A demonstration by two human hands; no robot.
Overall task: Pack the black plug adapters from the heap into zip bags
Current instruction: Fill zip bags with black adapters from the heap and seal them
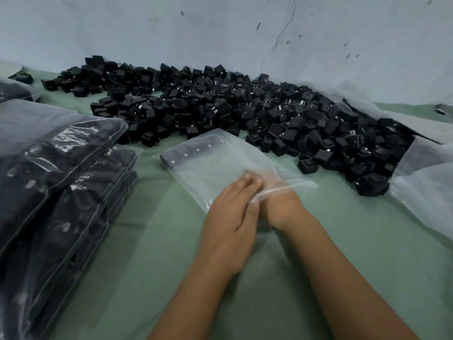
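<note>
A clear zip bag [220, 165] lies on the green cloth in front of me, with a row of black plug adapters [193, 149] lined up along its far closed end. My left hand [232, 217] lies over the bag's mouth, fingers on top and thumb at the rim, pinching the plastic. My right hand [277, 200] reaches into the bag past the wrist. Its fingers are blurred behind the plastic, so what they hold is hidden. The big heap of loose black adapters [245, 111] spreads across the cloth just beyond the bag.
Filled zip bags [56, 168] are stacked at the left, several high. A large crumpled clear plastic sheet [426, 182] lies at the right under the heap's edge. A pale wall [220, 33] rises right behind the heap. Green cloth [147, 241] covers the work surface.
</note>
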